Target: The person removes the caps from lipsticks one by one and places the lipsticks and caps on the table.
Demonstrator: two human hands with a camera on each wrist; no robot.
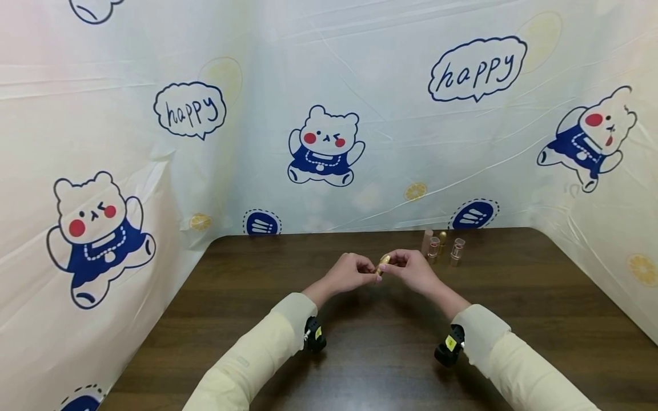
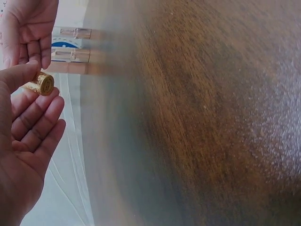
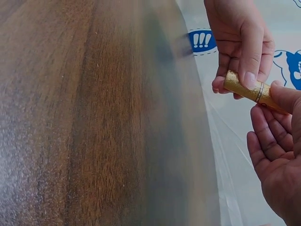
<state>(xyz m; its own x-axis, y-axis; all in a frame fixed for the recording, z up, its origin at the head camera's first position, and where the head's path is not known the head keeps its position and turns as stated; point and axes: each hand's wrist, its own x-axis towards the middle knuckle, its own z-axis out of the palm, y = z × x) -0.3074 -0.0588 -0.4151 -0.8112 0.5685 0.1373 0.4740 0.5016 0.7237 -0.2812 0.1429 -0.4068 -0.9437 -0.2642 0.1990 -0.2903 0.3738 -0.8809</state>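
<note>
A gold lipstick tube (image 1: 384, 264) is held above the table between the two hands. My left hand (image 1: 350, 272) pinches one end, thumb on top. My right hand (image 1: 413, 270) pinches the other end between thumb and fingers. In the right wrist view the lipstick tube (image 3: 244, 87) lies tilted, its textured gold surface crossed by a dark seam between the two grips. The left wrist view shows the round patterned end of the tube (image 2: 46, 85) poking out past the left thumb. Fingers hide part of the tube, and whether its cap is loose cannot be seen.
Toward the back right of the brown table (image 1: 380, 365) stand two clear-topped lipsticks (image 1: 457, 252), a pinkish tube (image 1: 426, 241) and a gold tube (image 1: 442, 241). A printed curtain (image 1: 390, 154) encloses the table's back and sides.
</note>
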